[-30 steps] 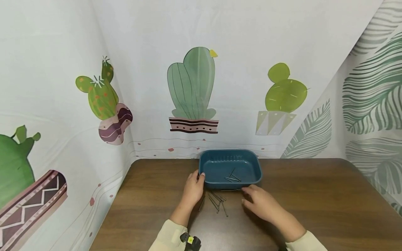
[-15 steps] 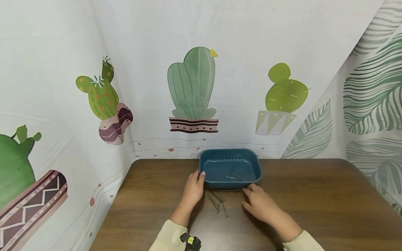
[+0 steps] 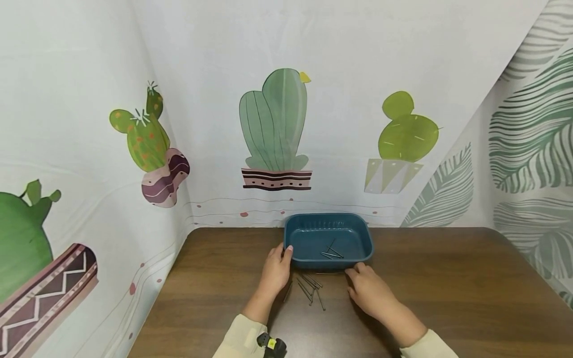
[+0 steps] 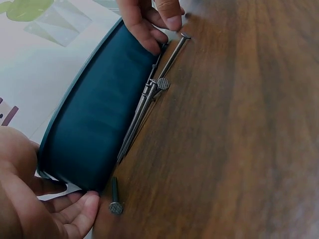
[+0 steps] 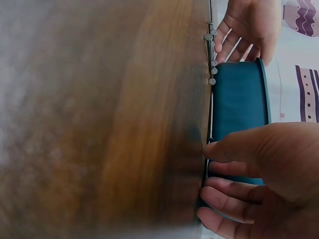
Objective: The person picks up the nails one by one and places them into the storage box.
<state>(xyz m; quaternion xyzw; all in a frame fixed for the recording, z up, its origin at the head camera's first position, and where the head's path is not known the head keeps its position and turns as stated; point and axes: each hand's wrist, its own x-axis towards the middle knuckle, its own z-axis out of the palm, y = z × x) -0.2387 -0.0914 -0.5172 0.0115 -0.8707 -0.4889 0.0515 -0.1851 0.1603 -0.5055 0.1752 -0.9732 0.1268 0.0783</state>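
The blue plastic tray (image 3: 328,263) sits at the back of the table with several nails (image 3: 332,254) in it. My left hand (image 3: 275,271) grips its front left corner, thumb over the rim and fingers low along the side. In front of the tray, more steel nails (image 3: 310,287) lie loosely on the table. My right hand (image 3: 368,287) is by the tray's front right corner, thumb and forefinger pinching the end of a nail (image 3: 330,273) that lies along the front wall. In the right wrist view, that hand's other fingers (image 5: 227,196) reach along the wall.
The brown wooden table (image 3: 447,288) runs back to a white cloth (image 3: 340,149) printed with cacti. One nail (image 4: 115,196) lies apart from the pile, close to the left hand. A black strap device (image 3: 271,344) is on the left wrist.
The right fingers have drawn in slightly at the nail by the tray's front wall, thumb closer to the forefinger. The left hand, tray and loose pile stay where they were.
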